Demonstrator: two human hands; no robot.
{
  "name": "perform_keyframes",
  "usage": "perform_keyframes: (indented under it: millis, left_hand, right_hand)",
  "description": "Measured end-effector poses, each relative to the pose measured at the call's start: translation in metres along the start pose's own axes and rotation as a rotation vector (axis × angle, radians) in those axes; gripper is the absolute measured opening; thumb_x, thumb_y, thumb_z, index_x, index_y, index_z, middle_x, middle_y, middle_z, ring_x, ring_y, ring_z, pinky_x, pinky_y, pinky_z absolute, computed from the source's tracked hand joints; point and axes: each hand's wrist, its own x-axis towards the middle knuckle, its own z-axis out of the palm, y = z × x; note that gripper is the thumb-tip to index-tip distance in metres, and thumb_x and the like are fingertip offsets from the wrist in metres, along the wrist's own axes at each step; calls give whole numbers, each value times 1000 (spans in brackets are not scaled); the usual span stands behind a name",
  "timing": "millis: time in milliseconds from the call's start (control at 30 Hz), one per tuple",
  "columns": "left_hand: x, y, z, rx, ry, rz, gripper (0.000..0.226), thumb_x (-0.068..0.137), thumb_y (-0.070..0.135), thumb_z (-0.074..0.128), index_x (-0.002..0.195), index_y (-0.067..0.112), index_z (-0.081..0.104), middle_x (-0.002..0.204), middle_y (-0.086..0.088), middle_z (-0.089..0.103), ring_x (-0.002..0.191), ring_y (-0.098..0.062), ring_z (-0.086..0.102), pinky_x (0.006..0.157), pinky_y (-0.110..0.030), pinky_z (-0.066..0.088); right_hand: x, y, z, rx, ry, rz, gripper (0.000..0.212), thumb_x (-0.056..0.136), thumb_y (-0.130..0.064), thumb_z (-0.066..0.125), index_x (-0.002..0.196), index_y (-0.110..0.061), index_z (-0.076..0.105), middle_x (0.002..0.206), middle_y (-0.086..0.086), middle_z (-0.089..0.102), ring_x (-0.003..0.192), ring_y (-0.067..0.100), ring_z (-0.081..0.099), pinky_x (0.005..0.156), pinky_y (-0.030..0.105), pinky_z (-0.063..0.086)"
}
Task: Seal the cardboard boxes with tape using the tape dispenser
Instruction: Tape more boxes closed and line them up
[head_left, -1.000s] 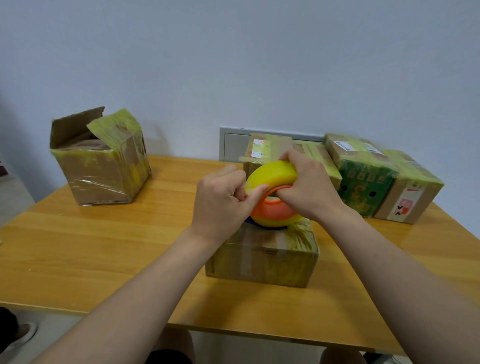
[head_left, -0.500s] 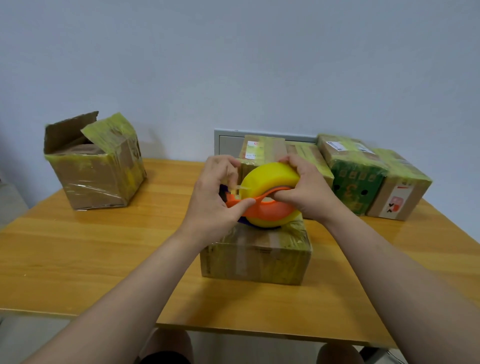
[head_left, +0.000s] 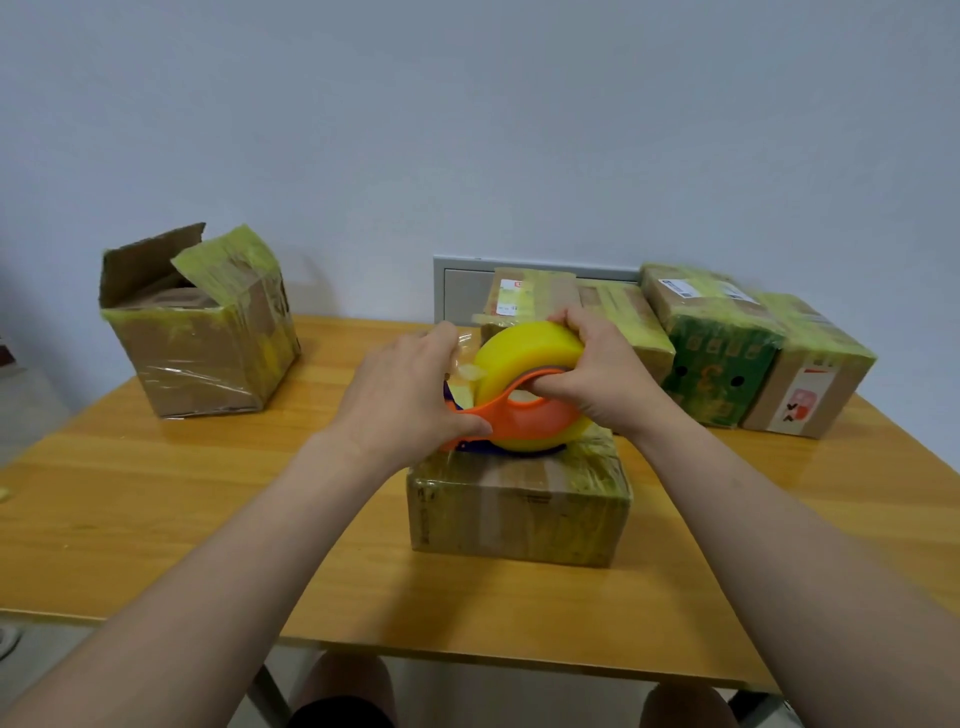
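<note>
A small cardboard box (head_left: 519, 509), wrapped in yellowish tape, sits at the middle of the wooden table (head_left: 156, 519). On its top rests the tape dispenser (head_left: 524, 415), an orange frame carrying a thick yellow tape roll (head_left: 524, 353). My right hand (head_left: 597, 374) grips the dispenser, fingers over the roll and thumb through the orange handle. My left hand (head_left: 410, 395) pinches the loose tape end at the dispenser's left, with its thumb against the orange frame. The dispenser's cutter end is partly hidden behind my left hand.
An open-topped box (head_left: 202, 332) with raised flaps stands at the back left. Three taped boxes line the back right: a tan one (head_left: 618, 312), a green one (head_left: 722, 358), and one with a red label (head_left: 810, 400). A grey wall panel (head_left: 457, 291) sits behind.
My left hand has shifted from the dispenser's front to its left side and now pinches the tape end. The dispenser has stayed on the box in my right hand.
</note>
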Motion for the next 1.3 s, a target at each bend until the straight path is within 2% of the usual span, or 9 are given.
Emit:
perform_keyframes:
  millis: [233,433,567,667,800,933,1067,1200,1300]
  left_hand:
    - [-4,-9,-3,-103,-80,-3,70,67,64,89,98,27,37,94,14,58,85,-16,55,57,-25,30]
    - [2,-20,-12,-238,-131,111,45,88,45,79,92,28,38,92,13,56,92,-14,70,63,-35,44]
    - [5,-22,-14,-247,-101,174,57,80,53,84,98,30,35,121,6,46,97,-25,60,78,-51,54]
    - [6,-13,-6,-336,-164,112,78,67,56,93,106,32,30,122,3,53,106,-23,61,82,-46,59]
    - [2,-10,14,-239,-100,134,81,68,50,94,106,33,25,93,1,60,82,-25,65,66,-51,55]
    - [7,-7,10,-514,-84,110,75,61,54,95,94,34,31,79,9,50,56,-13,53,50,-42,46]
    - [13,11,-8,-867,-126,-78,78,63,55,95,98,16,37,85,0,52,72,-16,52,59,-46,51]
    - [38,25,-38,-1038,-219,-228,30,98,35,72,92,15,51,104,-6,73,93,-21,72,70,-38,64]
    - [53,33,-43,-1009,-204,-264,36,98,12,70,71,18,47,97,-12,72,82,-18,72,67,-34,65]
  right_hand:
    - [-5,5,12,401,0,116,56,68,-3,92,116,-15,64,94,2,78,84,14,74,72,28,58]
    - [-5,11,18,523,21,168,62,69,-7,92,123,-12,61,101,6,78,89,18,74,74,30,56]
    - [-9,15,19,195,202,151,74,67,-33,96,118,-20,44,111,-1,57,99,18,60,76,29,49]
    - [-27,14,15,-202,552,-237,68,63,-45,93,97,-18,41,92,0,45,78,18,43,65,26,39]
    - [-49,4,23,-506,228,-687,41,82,-52,74,77,-15,58,74,-3,55,71,14,47,61,30,47]
    - [-55,5,31,-707,64,-572,60,77,-66,69,105,-14,61,97,0,65,91,19,57,87,34,52]
    - [-45,-11,9,-830,100,-610,62,79,-63,71,109,-11,54,85,2,70,77,26,66,89,39,54]
    - [-46,-30,-35,-684,-200,-519,58,83,-70,68,107,-21,49,80,-12,56,66,10,54,62,29,42]
    - [-51,-38,-62,-252,-348,-351,49,78,-61,76,102,-21,61,83,-7,66,71,14,64,63,31,51]
